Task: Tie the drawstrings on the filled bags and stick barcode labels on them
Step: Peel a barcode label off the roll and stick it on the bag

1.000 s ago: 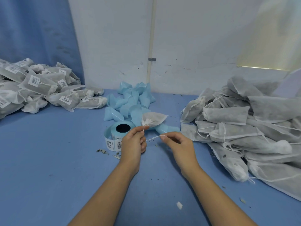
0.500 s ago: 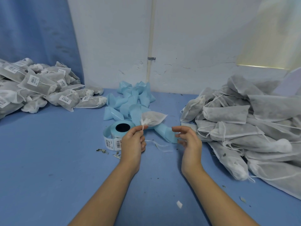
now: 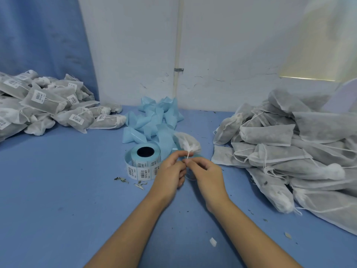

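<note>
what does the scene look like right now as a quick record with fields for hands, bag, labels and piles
held bag: filled, neck gathered, no label visible
left hand: pinches the drawstring under its neck
right hand: pinches the same drawstring beside the left hand
label roll: on the table, left of the hands
left pile: bags with barcode labels
right pile: bags without visible labels
backing strip: light blue heap behind the roll

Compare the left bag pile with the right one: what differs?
Left pile bags carry barcode labels; right pile bags show none. The right pile looks larger than the left pile, with loose drawstrings trailing. Both hold filled grey-white drawstring bags on the blue table.
</note>
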### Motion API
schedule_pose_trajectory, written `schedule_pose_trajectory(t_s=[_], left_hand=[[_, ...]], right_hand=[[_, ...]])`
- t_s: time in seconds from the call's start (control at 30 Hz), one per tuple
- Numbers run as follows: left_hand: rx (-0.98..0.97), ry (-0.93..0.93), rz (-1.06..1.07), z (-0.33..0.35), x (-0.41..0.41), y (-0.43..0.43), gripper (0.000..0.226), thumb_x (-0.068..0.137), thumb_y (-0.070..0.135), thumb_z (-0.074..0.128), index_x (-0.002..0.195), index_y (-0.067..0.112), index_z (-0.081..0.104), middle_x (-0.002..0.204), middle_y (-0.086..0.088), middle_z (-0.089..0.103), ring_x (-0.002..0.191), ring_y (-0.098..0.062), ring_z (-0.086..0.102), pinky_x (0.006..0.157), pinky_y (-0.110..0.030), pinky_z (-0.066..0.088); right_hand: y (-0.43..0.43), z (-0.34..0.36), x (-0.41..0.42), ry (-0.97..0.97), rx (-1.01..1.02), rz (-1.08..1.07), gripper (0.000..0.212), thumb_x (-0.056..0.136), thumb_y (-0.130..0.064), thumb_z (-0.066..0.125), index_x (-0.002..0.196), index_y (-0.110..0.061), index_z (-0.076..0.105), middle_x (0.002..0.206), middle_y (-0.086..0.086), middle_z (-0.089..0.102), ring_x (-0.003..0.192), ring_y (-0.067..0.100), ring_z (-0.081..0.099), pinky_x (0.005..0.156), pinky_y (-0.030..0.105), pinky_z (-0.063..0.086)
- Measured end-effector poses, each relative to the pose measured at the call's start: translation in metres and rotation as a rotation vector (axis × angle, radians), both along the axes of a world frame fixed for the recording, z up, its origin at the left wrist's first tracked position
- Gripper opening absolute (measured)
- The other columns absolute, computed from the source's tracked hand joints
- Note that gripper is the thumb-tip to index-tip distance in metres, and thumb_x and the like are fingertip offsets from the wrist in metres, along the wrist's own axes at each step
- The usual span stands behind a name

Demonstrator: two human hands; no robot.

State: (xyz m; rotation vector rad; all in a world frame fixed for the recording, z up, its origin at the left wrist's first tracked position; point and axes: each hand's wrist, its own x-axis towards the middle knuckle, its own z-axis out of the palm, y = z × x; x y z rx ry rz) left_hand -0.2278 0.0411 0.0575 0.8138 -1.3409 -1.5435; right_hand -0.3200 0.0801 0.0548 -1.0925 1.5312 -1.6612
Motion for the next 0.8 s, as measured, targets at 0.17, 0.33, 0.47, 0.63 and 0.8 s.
schedule_pose_trajectory(t_s=[0.17, 0.33, 0.47, 0.63, 0.8], left_hand=[[0.045, -0.094, -0.086, 0.004, -0.003, 0.002, 0.038, 0.087, -0.012, 0.031, 0.111, 0.006, 0.054, 0.044, 0.011, 0.03, 0.039, -0.004, 0.023, 0.038, -0.016, 0.017], [0.1, -0.116, -0.082, 0.006, -0.002, -0.002, 0.04, 0.088, -0.012, 0.03, 0.121, 0.004, 0.047, 0.044, 0.008, 0.027, 0.035, -0.004, 0.022, 0.035, -0.015, 0.018], [0.079, -0.131, -0.061, 0.001, -0.002, -0.004, 0.037, 0.088, -0.009, 0.032, 0.117, 0.007, 0.049, 0.043, 0.008, 0.03, 0.037, -0.005, 0.025, 0.036, -0.017, 0.021], [-0.391, -0.434, 0.193, -0.012, 0.0, -0.001, 0.006, 0.094, 0.015, 0.054, 0.092, 0.016, 0.06, 0.061, 0.011, 0.046, 0.054, 0.0, 0.044, 0.055, -0.014, 0.035], [-0.665, -0.805, 0.34, -0.014, 0.001, 0.002, 0.015, 0.096, 0.028, 0.049, 0.093, 0.019, 0.061, 0.093, 0.007, 0.051, 0.081, -0.011, 0.051, 0.066, -0.025, 0.036]], right_hand=[[0.001, 0.008, -0.002, -0.24, 0.065, -0.023, 0.022, 0.082, -0.008, 0.067, 0.064, -0.019, 0.072, 0.071, -0.006, 0.067, 0.064, 0.006, 0.056, 0.061, 0.018, 0.044], [-0.003, 0.019, -0.001, -0.379, 0.145, -0.089, 0.016, 0.082, -0.008, 0.064, 0.07, -0.017, 0.068, 0.066, -0.007, 0.068, 0.038, 0.002, 0.035, 0.039, 0.015, 0.029], [-0.004, 0.021, 0.002, -0.671, 0.158, -0.011, 0.007, 0.085, -0.004, 0.061, 0.082, -0.007, 0.066, 0.075, 0.003, 0.07, 0.036, 0.004, 0.031, 0.031, 0.014, 0.022], [-0.004, 0.02, -0.009, -0.628, 0.104, -0.021, 0.006, 0.087, -0.007, 0.06, 0.083, -0.009, 0.065, 0.064, 0.0, 0.064, 0.035, 0.006, 0.037, 0.033, 0.014, 0.026], [-0.002, 0.006, -0.02, 0.128, 0.051, -0.202, 0.019, 0.092, -0.014, 0.056, 0.076, -0.021, 0.065, 0.061, -0.01, 0.059, 0.053, 0.003, 0.047, 0.054, 0.015, 0.037]])
